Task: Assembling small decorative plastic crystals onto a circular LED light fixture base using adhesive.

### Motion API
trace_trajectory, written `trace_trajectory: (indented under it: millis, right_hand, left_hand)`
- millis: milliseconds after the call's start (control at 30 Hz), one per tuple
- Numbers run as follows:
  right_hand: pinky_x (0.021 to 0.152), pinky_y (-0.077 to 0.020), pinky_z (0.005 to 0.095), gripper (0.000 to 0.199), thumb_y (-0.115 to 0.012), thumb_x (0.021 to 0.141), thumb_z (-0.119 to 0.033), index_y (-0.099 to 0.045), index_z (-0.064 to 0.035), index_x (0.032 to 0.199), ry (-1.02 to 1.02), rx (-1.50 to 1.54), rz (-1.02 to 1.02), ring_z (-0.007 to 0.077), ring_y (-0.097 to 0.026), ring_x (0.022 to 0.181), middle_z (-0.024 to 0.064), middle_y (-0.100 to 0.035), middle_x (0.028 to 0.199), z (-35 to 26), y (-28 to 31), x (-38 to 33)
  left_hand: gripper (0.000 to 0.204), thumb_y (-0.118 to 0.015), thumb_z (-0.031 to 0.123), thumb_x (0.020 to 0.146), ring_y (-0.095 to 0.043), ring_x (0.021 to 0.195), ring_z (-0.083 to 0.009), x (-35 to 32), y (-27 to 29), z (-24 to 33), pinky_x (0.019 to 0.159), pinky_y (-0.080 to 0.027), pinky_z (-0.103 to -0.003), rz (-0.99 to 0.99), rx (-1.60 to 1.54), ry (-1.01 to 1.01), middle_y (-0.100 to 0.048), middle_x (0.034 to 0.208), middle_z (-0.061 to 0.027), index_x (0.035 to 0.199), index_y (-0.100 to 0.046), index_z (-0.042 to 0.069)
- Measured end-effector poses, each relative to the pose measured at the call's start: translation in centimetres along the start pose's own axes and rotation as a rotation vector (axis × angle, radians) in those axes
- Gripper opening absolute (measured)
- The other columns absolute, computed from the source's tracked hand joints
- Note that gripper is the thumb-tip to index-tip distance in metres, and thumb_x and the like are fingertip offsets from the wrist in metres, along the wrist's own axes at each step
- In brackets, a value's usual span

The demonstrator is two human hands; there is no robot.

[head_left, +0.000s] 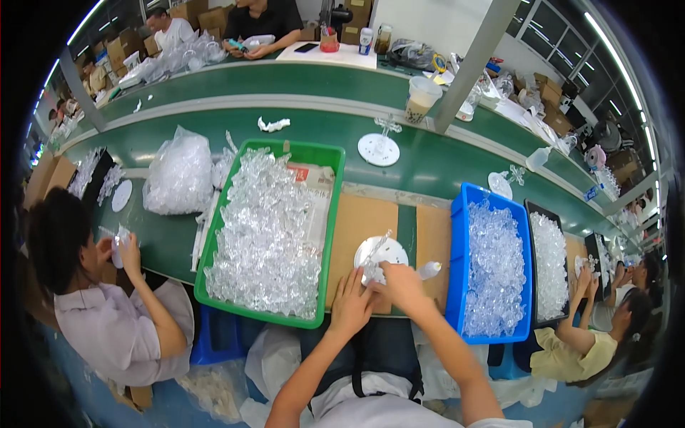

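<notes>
Just in front of me, a white round disc (391,250) with small dark marks lies on a brown cardboard sheet (360,214). At its near edge is a clear plastic piece (372,272) with a thin part sticking up. My left hand (351,305) grips this piece from the left, fingers closed against it. From the right, my right hand (401,287) pinches the same piece, its fingertips partly hidden. A small white squeeze bottle (429,270) lies right of my right hand. Close on the left is a green tray (330,235) heaped with clear plastic parts.
A blue bin (457,271) of clear parts stands at right, with a black tray (564,307) beyond it. A bulging clear bag (178,175) sits left. Farther back are another white disc (379,150) and a plastic cup (422,98). Co-workers sit on both sides.
</notes>
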State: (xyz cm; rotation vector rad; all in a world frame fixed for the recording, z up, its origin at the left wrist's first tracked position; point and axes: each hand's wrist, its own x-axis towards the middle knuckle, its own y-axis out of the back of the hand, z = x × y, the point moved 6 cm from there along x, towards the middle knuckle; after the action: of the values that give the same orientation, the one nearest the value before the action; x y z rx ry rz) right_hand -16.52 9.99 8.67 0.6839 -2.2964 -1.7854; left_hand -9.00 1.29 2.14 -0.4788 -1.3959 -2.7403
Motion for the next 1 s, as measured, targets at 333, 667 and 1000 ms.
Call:
trace_trajectory:
  millis: [333, 667, 1000]
  right_hand:
    - [0.087, -0.0459, 0.0429, 0.062, -0.071, 0.072, -0.019, -0.044, -0.0067, 0.127, 0.045, -0.122, 0.828, 0.034, -0.053, 0.107, 0.0175, -0.055, 0.117, 17.7, 12.3, 25.4]
    - [0.063, -0.0473, 0.0408, 0.014, -0.061, 0.081, -0.024, -0.062, -0.0104, 0.084, 0.069, -0.208, 0.583, 0.0288, -0.06, 0.075, 0.0084, -0.06, 0.08, 18.0, 13.5, 26.2]
    - [0.072, -0.0491, 0.0389, 0.024, -0.064, 0.077, -0.02, -0.064, -0.0098, 0.099, 0.333, 0.057, 0.379, 0.029, -0.061, 0.085, 0.0115, -0.062, 0.091, 13.4, 9.3, 14.6]
  left_hand:
    - [0.043, -0.062, 0.026, 0.08, -0.038, 0.125, -0.04, 0.7, -0.8, 1.0, 0.102, -0.032, -0.049, 0.049, 0.024, -0.078, -0.039, 0.135, -0.0243, 0.119, -0.056, 0.008]
    - [0.038, -0.061, 0.026, 0.082, -0.039, 0.125, -0.0378, -0.3, 0.1, 0.3, 0.101, -0.033, -0.048, 0.052, 0.054, -0.024, -0.041, 0.134, -0.0234, 0.115, -0.058, 0.009]
    - [0.041, -0.06, 0.025, 0.081, -0.037, 0.126, -0.0387, 0.1, -0.8, -0.4, 0.101, -0.032, -0.049, 0.008, 0.058, -0.019, -0.039, 0.136, -0.0228, 0.118, -0.057, 0.007]
